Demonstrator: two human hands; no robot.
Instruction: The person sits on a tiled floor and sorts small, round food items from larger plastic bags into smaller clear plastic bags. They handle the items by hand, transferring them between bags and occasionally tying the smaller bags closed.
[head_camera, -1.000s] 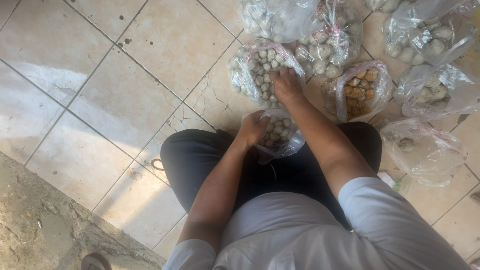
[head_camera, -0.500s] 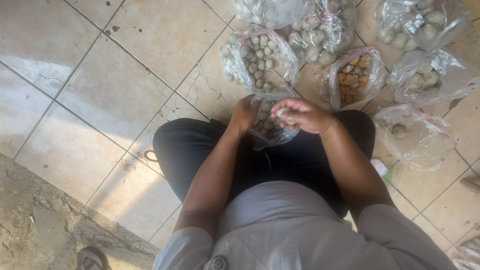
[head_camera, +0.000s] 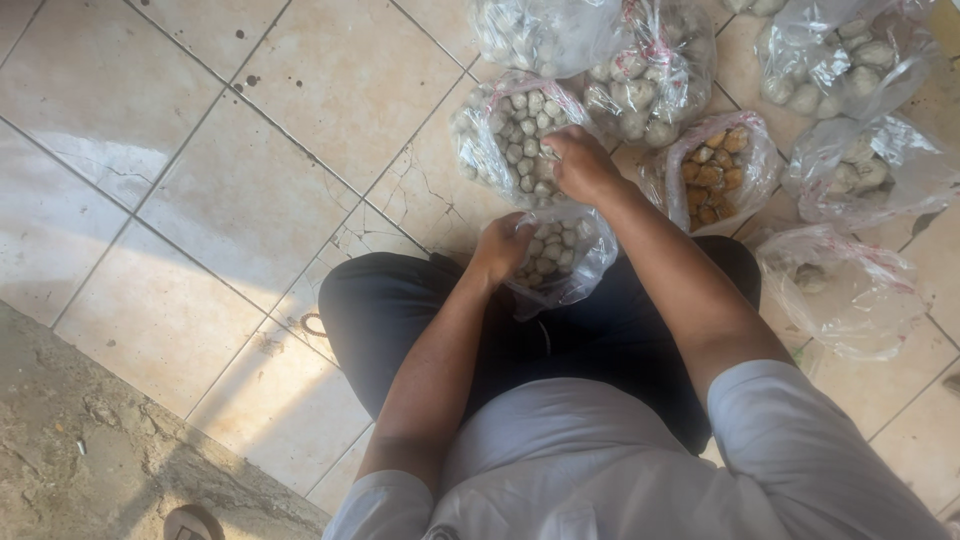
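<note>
The left hand (head_camera: 500, 250) pinches the rim of a small, limp clear plastic bag of pale round balls (head_camera: 556, 255), likely best gripped there, while the right hand (head_camera: 580, 163) closes its fingers inside a larger clear bag of pale balls (head_camera: 500, 140).

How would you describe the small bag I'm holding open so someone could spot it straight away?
Start at the cluster of clear plastic bags on the tiled floor. Nearest the dark trousers is the small clear bag of pale round balls, gripped at its rim by the left hand. It alone is lifted off the floor, over the lap.
</note>
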